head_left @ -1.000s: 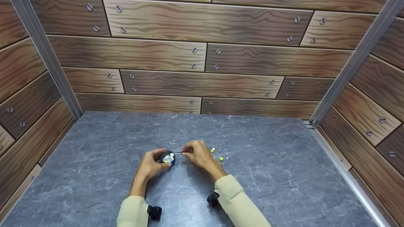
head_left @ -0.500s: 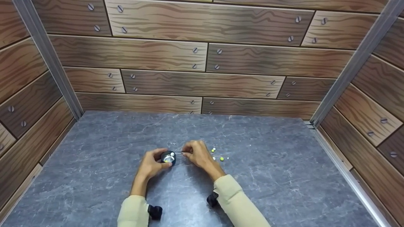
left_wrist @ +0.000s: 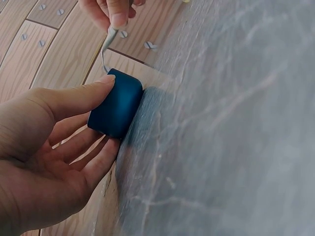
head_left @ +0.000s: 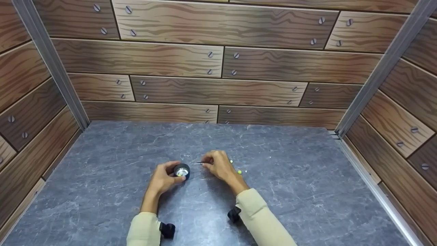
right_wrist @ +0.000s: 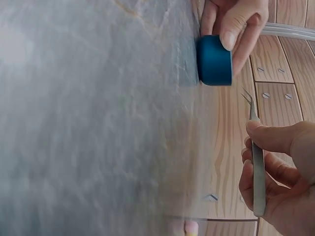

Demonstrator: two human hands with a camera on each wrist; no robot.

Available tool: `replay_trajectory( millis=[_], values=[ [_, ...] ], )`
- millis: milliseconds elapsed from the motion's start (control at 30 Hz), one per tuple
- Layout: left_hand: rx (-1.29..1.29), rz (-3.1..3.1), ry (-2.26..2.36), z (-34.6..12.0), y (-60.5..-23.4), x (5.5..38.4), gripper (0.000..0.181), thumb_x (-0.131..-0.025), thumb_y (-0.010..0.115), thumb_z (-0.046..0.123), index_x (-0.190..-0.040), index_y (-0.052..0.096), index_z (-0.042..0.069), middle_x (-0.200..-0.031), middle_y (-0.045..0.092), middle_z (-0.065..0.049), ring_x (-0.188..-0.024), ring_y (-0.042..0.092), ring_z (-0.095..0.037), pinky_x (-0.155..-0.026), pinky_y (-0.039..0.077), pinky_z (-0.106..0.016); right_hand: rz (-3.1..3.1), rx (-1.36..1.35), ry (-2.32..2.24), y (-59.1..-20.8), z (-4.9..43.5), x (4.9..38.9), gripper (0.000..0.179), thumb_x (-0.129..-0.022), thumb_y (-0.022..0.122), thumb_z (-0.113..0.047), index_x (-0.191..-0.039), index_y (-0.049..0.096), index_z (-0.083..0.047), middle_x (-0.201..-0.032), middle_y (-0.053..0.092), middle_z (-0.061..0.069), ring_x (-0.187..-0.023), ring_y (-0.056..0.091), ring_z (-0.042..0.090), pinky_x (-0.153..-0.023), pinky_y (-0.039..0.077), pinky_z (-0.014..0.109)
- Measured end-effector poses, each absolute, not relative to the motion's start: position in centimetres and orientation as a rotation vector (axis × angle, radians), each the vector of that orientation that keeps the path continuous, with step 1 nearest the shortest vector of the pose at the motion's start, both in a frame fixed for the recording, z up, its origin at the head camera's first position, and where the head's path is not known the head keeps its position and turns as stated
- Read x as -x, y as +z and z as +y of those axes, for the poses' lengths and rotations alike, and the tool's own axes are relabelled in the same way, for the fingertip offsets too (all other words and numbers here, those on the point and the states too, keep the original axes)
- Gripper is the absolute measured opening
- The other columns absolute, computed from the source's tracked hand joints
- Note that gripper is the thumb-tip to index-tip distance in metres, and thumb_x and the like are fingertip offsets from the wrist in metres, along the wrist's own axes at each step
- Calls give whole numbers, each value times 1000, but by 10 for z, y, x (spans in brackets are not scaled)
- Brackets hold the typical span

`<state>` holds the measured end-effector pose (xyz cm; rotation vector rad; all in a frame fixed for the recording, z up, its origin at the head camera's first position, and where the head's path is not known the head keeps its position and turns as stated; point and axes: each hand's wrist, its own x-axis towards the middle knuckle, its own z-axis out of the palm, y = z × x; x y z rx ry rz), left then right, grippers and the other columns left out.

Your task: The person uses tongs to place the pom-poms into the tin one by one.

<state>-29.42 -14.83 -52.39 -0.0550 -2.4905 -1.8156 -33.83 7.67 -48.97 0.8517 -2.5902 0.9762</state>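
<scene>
A small round blue cup [left_wrist: 120, 105] with a shiny metallic inside stands on the table; from above its outer rim looks dark. My left hand [head_left: 163, 177] grips it from the left, with the thumb on the near side. Inside the cup a pale yellowish bead [head_left: 180, 174] shows; the rest of the contents is too small to make out. Just right of the cup, my right hand [head_left: 219, 165] pinches a pair of bent-tip metal tweezers [right_wrist: 258, 172]. Their tips point at the cup, slightly apart from each other, and no bead is visible between them.
A yellow-green bead [head_left: 239, 172] and a few smaller pale beads lie on the grey marbled table [head_left: 300, 177], right of my right hand, which partly hides them. Wood-patterned walls [head_left: 218, 61] with metal corner posts enclose the table's back and sides.
The white bead seen at the cup's far right rim no longer shows there. My right hand and the tweezers have drawn back a little to the right. The left hand keeps its grip.
</scene>
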Motion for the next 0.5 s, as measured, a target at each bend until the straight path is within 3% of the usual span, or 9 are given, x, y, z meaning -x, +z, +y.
replay_trajectory(
  millis=[500],
  values=[
    [28,-2513,-1796,-149,-523,295,59,-78,83,-8,-134,64,-7,-135,65,-28,-131,61,-40,-109,54,-44,-2602,-826,979,-470,128,342,6,-82,80,3,-87,79,1,-81,77,14,-72,73,24,-66,59,26]
  ],
)
